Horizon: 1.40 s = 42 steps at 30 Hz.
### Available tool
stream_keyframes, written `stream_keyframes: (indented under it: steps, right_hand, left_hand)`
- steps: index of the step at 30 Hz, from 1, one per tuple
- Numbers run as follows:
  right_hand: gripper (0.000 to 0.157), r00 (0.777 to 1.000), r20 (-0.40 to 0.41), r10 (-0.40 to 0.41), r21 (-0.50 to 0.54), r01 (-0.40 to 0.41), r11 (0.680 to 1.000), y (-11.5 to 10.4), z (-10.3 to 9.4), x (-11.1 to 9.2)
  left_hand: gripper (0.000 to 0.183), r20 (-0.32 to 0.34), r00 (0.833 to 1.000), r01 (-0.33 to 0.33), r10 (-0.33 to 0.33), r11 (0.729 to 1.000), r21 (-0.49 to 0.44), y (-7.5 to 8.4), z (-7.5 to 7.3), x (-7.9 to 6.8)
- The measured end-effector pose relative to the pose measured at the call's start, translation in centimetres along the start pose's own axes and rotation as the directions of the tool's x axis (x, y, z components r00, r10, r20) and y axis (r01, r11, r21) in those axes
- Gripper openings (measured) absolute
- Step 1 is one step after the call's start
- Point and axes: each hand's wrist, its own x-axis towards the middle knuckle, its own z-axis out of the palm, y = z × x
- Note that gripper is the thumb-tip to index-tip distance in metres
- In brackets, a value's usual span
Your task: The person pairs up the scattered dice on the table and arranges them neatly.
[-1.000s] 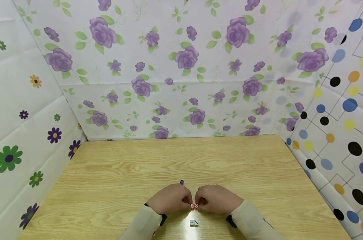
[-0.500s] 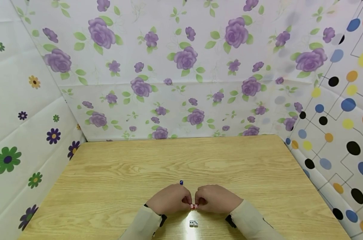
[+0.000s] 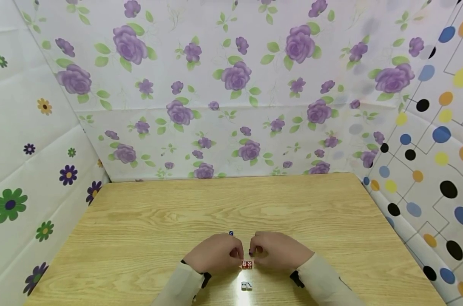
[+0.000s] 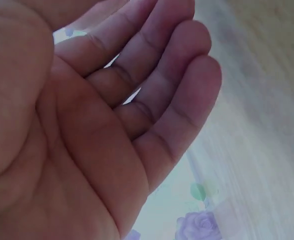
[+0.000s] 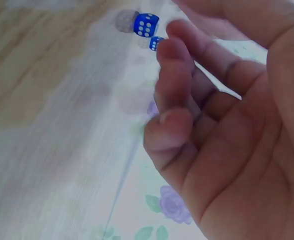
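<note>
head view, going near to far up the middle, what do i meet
Pair of white dice → pair of red dice → dark blue die by the right hand → farther blue die → purple-flowered cloth

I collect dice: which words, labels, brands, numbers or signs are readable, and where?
No readable text or numerals; only dots.
Six dots: larger blue cubic die, right-wrist view.
Two dots: left white cubic die.
Three dots: right white cubic die.
Too small: two red cubic dice; blurred: other blue die.
</note>
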Motion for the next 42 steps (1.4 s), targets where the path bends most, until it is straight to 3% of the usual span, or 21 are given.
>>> stream_keyframes:
  steps: [6,10,15,25,31,34,42]
  right_hand:
    - [0.012,0.997,-0.073,0.026,-0.044,-0.029,0.999,-0.1,-0.7,0.0]
    - [0.011,0.997,-0.074,0.017,-0.053,-0.021,0.998,-0.2,-0.7,0.4]
    - [0.01,0.999,-0.043,0.026,-0.052,-0.029,0.998,-0.2,-0.5,1.3]
    - [0.012,0.998,0.024,0.062,0.019,-0.063,0.998,-0.1,0.1,1.8]
    - [0.009,1.0,0.013,0.023,0.006,-0.023,1.0,0.0,0.3,2.0]
    - [0.016,1.0,0.017,0.014,0.01,-0.014,1.0,0.1,0.5,2.1]
    - [0.023,0.997,0.021,0.068,0.093,-0.07,0.993,0.3,0.9,2.2]
  left_hand:
    - [0.013,-0.109,0.993,0.053,-0.056,0.998,-0.026,-0.4,-1.4,-0.1]
    - [0.026,-0.167,0.977,0.125,-0.131,0.991,-0.041,-0.9,-2.0,0.1]
    - [0.034,-0.193,0.962,0.192,-0.195,0.981,-0.035,-1.9,-2.0,0.6]
    - [0.017,-0.19,0.969,0.169,-0.158,0.985,0.042,-2.7,-1.0,1.8]
    - [0.008,-0.217,0.962,0.173,-0.167,0.985,0.01,-2.7,-0.7,1.9]
    - [0.01,-0.233,0.957,0.179,-0.174,0.984,-0.001,-2.6,-0.5,1.9]
    - [0.009,-0.234,0.954,0.188,-0.189,0.982,-0.025,-2.4,-0.4,1.8]
